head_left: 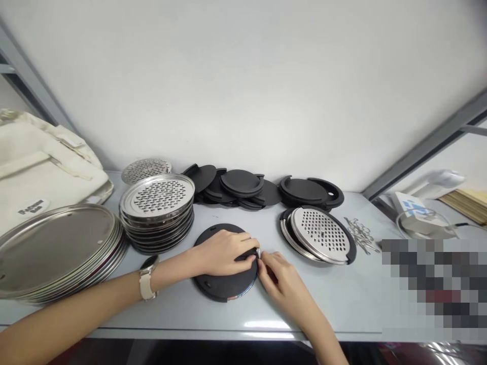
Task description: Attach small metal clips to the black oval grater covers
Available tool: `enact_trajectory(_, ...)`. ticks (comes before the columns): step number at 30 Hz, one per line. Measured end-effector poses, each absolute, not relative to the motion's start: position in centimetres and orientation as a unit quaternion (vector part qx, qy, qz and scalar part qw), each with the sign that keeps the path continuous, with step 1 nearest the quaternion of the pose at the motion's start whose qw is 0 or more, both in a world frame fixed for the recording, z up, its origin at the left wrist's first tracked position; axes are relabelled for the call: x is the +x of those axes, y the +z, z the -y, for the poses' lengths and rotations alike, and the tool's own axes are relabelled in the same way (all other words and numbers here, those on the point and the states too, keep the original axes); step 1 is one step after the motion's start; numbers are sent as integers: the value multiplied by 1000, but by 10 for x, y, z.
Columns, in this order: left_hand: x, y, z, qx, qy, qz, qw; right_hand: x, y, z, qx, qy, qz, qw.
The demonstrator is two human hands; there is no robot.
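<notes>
A round black disc lies flat on the table in front of me, with a shiny metal rim showing along its lower right edge. My left hand rests across it, thumb and fingers closed at its right edge. At that edge sits a small shiny metal clip. My right hand pinches the clip between thumb and fingertips. The exact shape of the clip is mostly covered by fingers. Just right of my hands is a metal grater plate in a black holder.
Stacked round grater plates and large metal discs stand at left, beside a cream bag. Black round holders are piled along the wall. Bent wire clips lie to the right, near a white box with a cable.
</notes>
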State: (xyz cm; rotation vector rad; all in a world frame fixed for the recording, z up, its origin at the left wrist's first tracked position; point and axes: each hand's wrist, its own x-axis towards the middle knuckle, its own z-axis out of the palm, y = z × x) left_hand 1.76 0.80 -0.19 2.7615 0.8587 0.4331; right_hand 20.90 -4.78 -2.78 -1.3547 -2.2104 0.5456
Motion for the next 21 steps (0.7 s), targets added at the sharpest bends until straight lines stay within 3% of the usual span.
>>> enact_trajectory(21,14,-1,-8,941,164,-270,123,208,-29,48,-501,218,797,257)
